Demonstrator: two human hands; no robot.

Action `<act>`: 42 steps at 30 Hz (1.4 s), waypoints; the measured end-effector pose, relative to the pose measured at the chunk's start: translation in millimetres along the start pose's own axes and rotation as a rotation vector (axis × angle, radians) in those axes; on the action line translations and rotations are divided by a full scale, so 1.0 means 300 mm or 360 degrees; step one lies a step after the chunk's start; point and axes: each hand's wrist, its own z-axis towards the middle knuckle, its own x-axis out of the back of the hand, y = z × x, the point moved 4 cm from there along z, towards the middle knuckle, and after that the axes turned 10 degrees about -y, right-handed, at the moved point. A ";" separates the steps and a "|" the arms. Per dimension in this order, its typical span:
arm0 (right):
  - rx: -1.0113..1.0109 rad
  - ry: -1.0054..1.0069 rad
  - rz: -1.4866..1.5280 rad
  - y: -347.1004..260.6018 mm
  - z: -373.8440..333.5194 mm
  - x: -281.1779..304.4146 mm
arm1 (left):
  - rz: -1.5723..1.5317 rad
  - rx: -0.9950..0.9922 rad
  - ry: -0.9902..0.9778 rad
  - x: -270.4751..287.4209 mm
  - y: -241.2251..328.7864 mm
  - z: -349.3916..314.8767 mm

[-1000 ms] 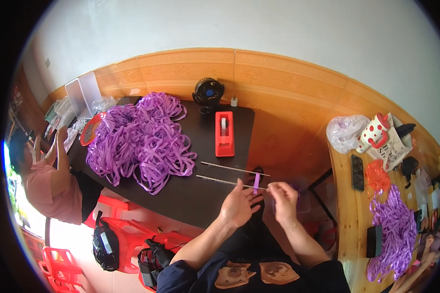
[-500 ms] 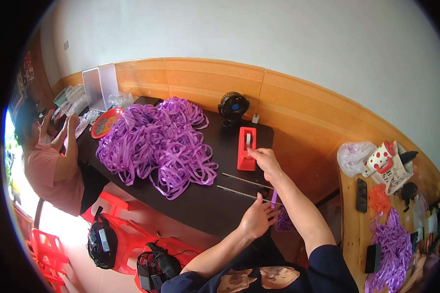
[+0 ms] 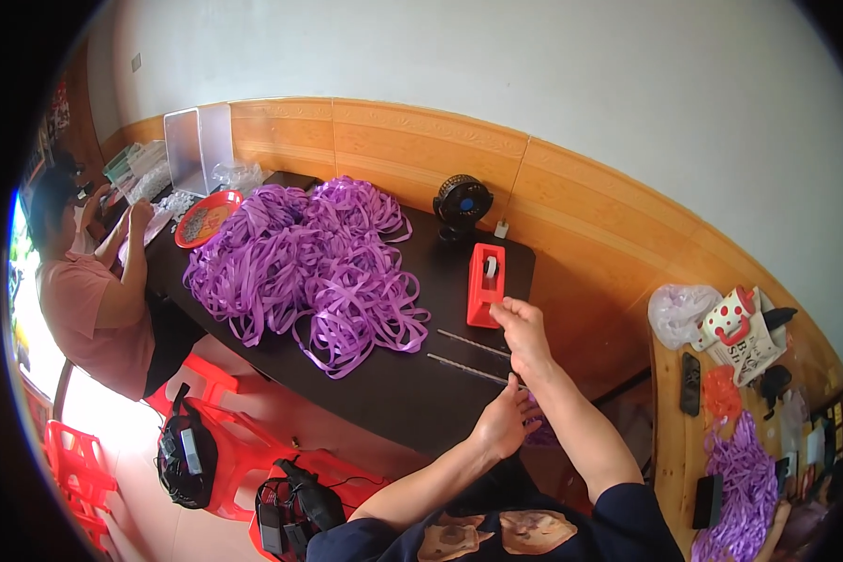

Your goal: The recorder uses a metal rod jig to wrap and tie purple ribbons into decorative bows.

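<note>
My right hand [image 3: 525, 339] is closed in a pinch at the near end of a red tape dispenser [image 3: 479, 304], which has a pale roll in it. Whatever lies between these fingertips is too small to make out. Below it, my left hand [image 3: 506, 423] has its fingers apart and its thumb raised beside the near ends of two thin rods. The upper rod [image 3: 473, 343] and the lower rod [image 3: 466, 368] jut leftward over the dark table, roughly parallel. A large heap of purple ribbon loops [image 3: 300, 267] lies left of the rods.
A small black fan [image 3: 462, 201] stands behind the dispenser. Beyond the ribbons is a red dish [image 3: 208, 220] of small pieces. A co-worker [image 3: 98, 300] sits at left. Red stools [image 3: 229, 459] hold black bags. A wooden table [image 3: 670, 450] at right bears more purple ribbon [image 3: 740, 487].
My right hand has moved back from the dispenser's tape toward its near end, fingers still pinched. My left hand stays by the rods. The whole view has shifted slightly.
</note>
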 end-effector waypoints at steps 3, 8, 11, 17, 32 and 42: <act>-0.0160 0.0039 -0.0097 0.085 -0.008 0.027 | -0.0006 -0.0092 0.0002 -0.017 0.004 -0.006; 0.0193 0.0175 -0.0642 0.137 0.029 0.075 | -0.0040 -0.0074 -0.0024 -0.017 0.001 -0.004; 0.0124 0.0098 -0.0669 0.127 0.036 0.078 | -0.0056 -0.0062 -0.0012 -0.005 -0.005 -0.004; -0.0023 -0.0292 -0.0738 0.105 0.016 0.188 | 0.0011 -0.0002 -0.0049 0.027 -0.015 0.010; -0.0188 -0.1305 -0.0793 0.031 -0.183 0.373 | 0.0120 0.0000 -0.0026 -0.029 0.006 -0.008; -0.0040 -0.1221 -0.1057 0.078 -0.165 0.383 | 0.0124 0.0001 -0.0010 -0.025 0.003 -0.004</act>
